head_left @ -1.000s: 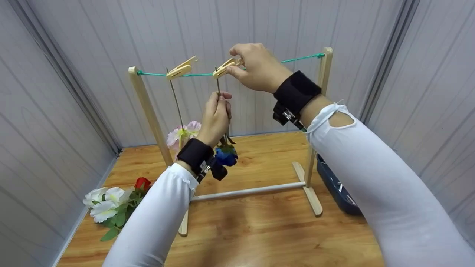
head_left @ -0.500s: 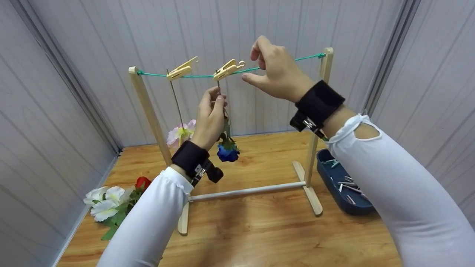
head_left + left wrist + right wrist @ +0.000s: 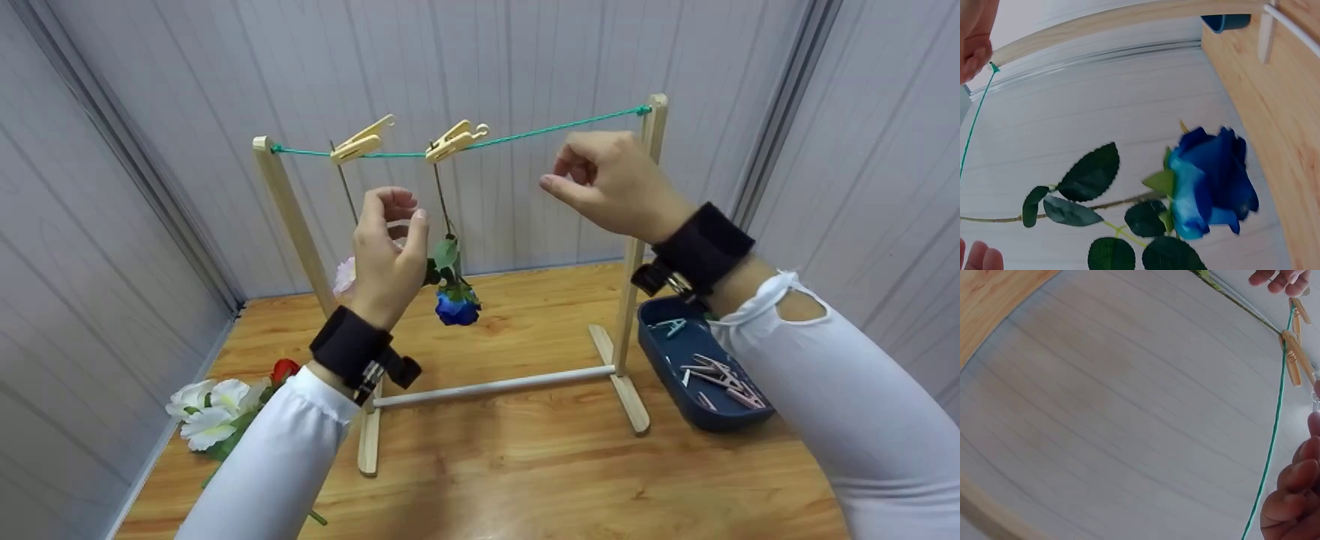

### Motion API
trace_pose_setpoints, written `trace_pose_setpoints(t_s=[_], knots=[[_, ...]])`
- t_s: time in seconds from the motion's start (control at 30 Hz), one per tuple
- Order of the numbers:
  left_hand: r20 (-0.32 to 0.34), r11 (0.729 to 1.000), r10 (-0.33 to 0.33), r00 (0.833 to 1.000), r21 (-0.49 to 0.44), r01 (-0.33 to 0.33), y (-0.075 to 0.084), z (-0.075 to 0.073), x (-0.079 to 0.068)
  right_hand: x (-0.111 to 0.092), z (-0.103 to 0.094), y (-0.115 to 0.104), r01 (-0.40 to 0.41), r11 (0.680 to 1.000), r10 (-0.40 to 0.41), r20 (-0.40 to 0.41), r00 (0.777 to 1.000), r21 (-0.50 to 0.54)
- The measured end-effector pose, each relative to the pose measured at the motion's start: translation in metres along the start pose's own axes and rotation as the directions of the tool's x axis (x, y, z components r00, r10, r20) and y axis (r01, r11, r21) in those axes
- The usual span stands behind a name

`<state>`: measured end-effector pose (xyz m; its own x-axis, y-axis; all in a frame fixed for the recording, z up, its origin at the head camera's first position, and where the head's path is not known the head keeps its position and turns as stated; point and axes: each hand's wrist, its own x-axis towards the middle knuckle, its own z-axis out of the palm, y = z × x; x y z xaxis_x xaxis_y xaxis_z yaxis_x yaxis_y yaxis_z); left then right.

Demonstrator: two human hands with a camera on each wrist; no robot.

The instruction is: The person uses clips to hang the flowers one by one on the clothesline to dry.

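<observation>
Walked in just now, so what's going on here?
Someone is working bare-handed at a green line tied between two wooden posts. Yellow clothespins on it hold a blue rose and a pink flower, blooms down. Neither hand grips anything: the left hand is beside the blue rose, the right hand toward the line's right end. White flowers and a red flower lie on the table; more clothespins are in a dark blue bin.

Wood-grain table: rack, flowers, bin

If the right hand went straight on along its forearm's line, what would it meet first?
Probably the green cord; in the head view, the right hand slants up-left toward it. Depth is unclear, so it could miss.
</observation>
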<state>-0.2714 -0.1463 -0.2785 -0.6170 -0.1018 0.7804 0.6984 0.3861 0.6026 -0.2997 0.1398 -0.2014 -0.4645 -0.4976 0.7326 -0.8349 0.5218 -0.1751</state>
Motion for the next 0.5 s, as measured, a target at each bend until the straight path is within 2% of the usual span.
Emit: trace_pose_setpoints(t_s=[0.1,0.27,0.4,0.5], knots=[[0.017,0.999,0.045,0.999,0.025,-0.045,0.000,-0.004,-0.009,-0.014,-0.002,0.010,0.008,1.000,-0.008,0.003,1.000,0.013],[0.108,0.989,0.099,0.989,0.098,-0.110,-0.006,-0.005,-0.029,-0.040,-0.005,0.025,-0.005,0.999,0.004,0.026,1.000,0.040],[0.179,0.975,0.148,0.973,0.140,-0.174,-0.013,-0.004,-0.043,-0.063,-0.007,0.034,-0.051,0.999,0.050,0.074,0.996,0.015],[0.202,0.971,0.156,0.967,0.147,-0.188,-0.019,-0.004,-0.052,-0.081,-0.008,0.042,-0.073,0.997,0.075,0.116,0.990,-0.023]])
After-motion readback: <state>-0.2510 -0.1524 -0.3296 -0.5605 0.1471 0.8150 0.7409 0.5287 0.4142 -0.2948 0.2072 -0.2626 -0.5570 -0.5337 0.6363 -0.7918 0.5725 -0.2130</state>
